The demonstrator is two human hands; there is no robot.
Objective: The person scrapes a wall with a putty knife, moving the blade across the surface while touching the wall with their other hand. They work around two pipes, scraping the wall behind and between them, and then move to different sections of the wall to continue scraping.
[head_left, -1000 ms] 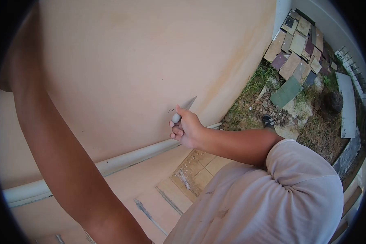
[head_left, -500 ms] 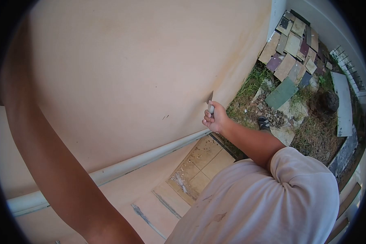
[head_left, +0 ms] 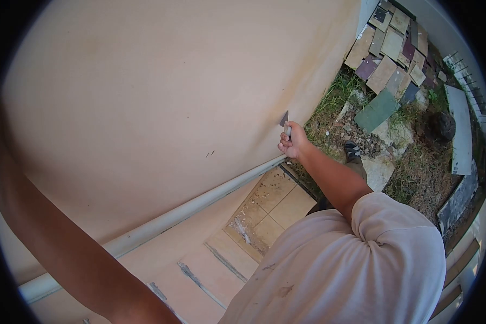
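My right hand (head_left: 292,142) is closed around the pale handle of a putty knife (head_left: 284,117). Its dark, flared blade points up and away from my fist, close to the pale pink wall (head_left: 162,81). A brownish stain runs along the wall near the blade. My left arm (head_left: 54,232) reaches up along the left side, and its hand is lost in the dark border of the view. Several small dark marks (head_left: 210,154) dot the wall between my arms.
A white pipe (head_left: 194,204) runs along the wall below my right hand. Under it are floor tiles (head_left: 270,210) with debris and pale steps (head_left: 221,259). Loose tiles (head_left: 383,73), a green slab (head_left: 377,110), grass and a dark round object (head_left: 440,127) lie at right.
My right hand and the putty knife have shifted slightly up and right in view, showing more of the blade's face. My left arm has moved lower and further left.
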